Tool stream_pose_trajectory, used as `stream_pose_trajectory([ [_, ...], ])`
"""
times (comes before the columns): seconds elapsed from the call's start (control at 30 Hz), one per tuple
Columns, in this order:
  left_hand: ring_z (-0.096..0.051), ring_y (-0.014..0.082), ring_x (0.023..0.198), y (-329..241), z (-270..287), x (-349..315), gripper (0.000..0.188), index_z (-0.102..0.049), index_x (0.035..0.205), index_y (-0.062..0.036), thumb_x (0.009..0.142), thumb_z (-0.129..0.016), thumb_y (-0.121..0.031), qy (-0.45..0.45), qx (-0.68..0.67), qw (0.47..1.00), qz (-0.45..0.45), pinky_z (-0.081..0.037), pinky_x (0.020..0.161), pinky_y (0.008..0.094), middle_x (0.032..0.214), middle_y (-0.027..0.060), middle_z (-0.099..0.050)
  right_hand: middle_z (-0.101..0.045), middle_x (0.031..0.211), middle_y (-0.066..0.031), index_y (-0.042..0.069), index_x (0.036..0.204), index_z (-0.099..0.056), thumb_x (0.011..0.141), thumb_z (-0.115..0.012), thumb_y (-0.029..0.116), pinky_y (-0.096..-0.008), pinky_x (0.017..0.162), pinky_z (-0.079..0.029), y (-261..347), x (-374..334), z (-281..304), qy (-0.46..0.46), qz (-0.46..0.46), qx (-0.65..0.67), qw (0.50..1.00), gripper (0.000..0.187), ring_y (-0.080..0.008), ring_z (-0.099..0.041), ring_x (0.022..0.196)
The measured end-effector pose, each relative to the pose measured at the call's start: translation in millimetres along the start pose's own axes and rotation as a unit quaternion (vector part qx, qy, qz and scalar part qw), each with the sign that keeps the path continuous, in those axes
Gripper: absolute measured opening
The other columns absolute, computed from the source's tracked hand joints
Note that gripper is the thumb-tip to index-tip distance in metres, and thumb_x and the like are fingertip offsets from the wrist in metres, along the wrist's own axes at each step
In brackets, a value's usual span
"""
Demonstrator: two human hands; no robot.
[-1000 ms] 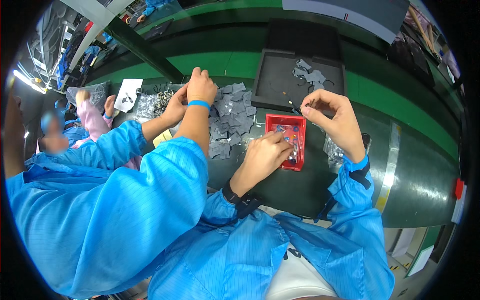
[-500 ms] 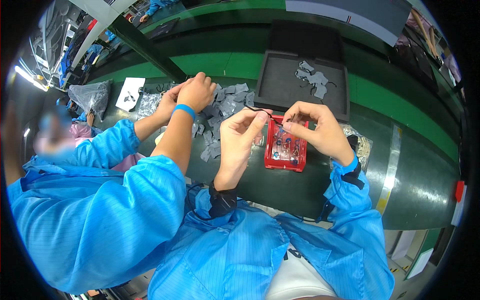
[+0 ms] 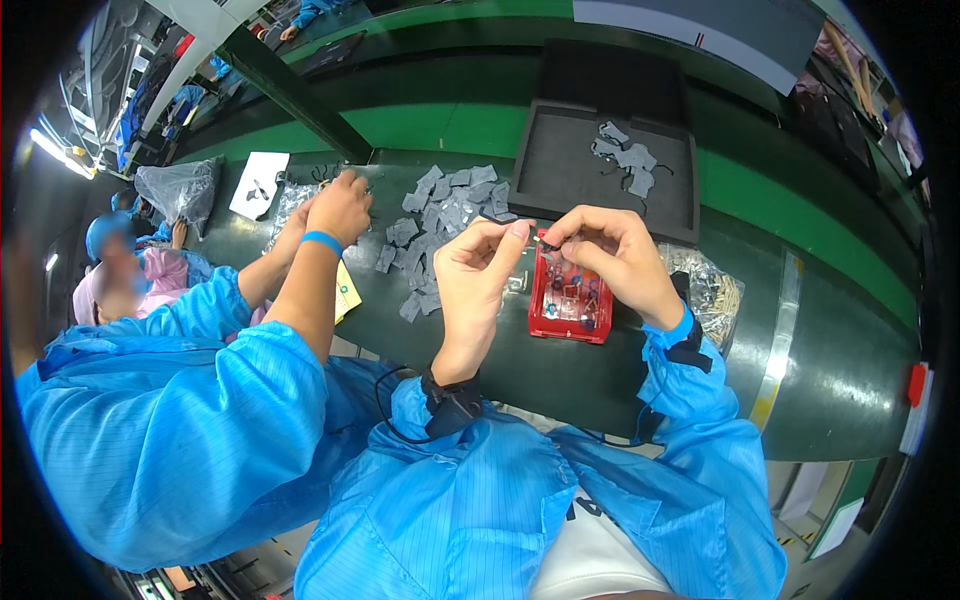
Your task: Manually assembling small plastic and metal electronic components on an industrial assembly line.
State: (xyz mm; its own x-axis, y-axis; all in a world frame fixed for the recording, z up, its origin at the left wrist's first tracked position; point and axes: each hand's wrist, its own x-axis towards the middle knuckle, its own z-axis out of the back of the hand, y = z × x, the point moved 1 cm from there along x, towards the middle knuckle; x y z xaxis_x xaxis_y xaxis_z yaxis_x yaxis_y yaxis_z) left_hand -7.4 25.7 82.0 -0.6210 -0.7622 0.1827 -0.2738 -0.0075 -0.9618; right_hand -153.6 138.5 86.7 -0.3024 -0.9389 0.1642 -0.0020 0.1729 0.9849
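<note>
My left hand (image 3: pixel 478 280) is closed in a pinch on a thin black cord (image 3: pixel 496 219) whose loose end sticks out to the left past the thumb. Thumb and forefinger of my right hand (image 3: pixel 618 262) press together on a small dark end piece (image 3: pixel 546 244), just right of the left fingertips. Whether this piece joins the cord is too small to tell. Below the hands stands a red bin (image 3: pixel 570 328) holding small clear, blue and red parts. Left of my left hand lies a loose pile of grey flat pieces (image 3: pixel 440 215).
A black tray (image 3: pixel 560 180) with several grey pieces lies beyond my hands. Right of the bin is a clear bag (image 3: pixel 712 300) of pale parts. A co-worker's hands (image 3: pixel 335 212) work at the left, near a yellow sheet (image 3: pixel 346 292) and a white sheet (image 3: pixel 258 185).
My right hand has shifted slightly left, bringing its fingertips close to the left ones. The co-worker's hands have drawn left and down, uncovering more of the grey pile and the yellow sheet.
</note>
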Motion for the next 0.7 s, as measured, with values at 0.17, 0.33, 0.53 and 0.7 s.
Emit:
stream_pose_trajectory([
  [0.17,-0.047,0.0022,0.058,-2,0,1,0.012,-0.073,0.097,0.0025,0.092,-0.070,-0.008,-0.015,0.033,0.999,-0.015,-0.034,0.052,0.0190,0.076,0.0006,-0.065,-0.070,0.088,-0.0038,-0.002,0.098,-0.070,0.089,-0.068,0.012,-0.0239,0.073,-0.050,3,3,-7,-0.032,0.011,0.033,0.999,0.017,-0.0077,-0.063,0.079],
  [0.33,-0.050,0.0026,0.069,-7,-2,-1,0.008,-0.072,0.097,0.0034,0.091,-0.070,-0.002,0.006,0.045,0.999,-0.007,-0.039,0.062,0.0200,0.084,-0.0007,-0.060,-0.069,0.079,-0.0010,0.000,0.094,-0.072,0.087,-0.073,0.014,-0.0224,0.064,-0.048,-5,2,-11,-0.055,-0.013,-0.046,0.997,0.016,-0.0052,-0.058,0.069],
  [0.53,-0.050,0.0042,0.061,-2,6,-15,0.024,-0.070,0.104,-0.0011,0.082,-0.074,0.005,-0.127,0.294,0.900,-0.297,-0.040,0.054,0.0197,0.090,0.0023,-0.063,-0.069,0.076,-0.0025,0.000,0.093,-0.073,0.085,-0.074,0.012,-0.0231,0.062,-0.047,-2,0,-14,-0.105,0.012,-0.076,0.992,0.014,-0.0054,-0.057,0.066],
  [0.7,-0.060,0.0092,0.065,-5,-5,-21,0.026,-0.077,0.100,-0.0047,0.075,-0.079,0.005,-0.064,0.374,0.869,-0.317,-0.045,0.053,0.0221,0.096,0.0064,-0.067,-0.068,0.078,-0.0045,-0.001,0.094,-0.073,0.085,-0.072,0.009,-0.0247,0.060,-0.046,5,-2,-16,-0.119,0.057,-0.099,0.986,0.014,-0.0069,-0.058,0.066],
])
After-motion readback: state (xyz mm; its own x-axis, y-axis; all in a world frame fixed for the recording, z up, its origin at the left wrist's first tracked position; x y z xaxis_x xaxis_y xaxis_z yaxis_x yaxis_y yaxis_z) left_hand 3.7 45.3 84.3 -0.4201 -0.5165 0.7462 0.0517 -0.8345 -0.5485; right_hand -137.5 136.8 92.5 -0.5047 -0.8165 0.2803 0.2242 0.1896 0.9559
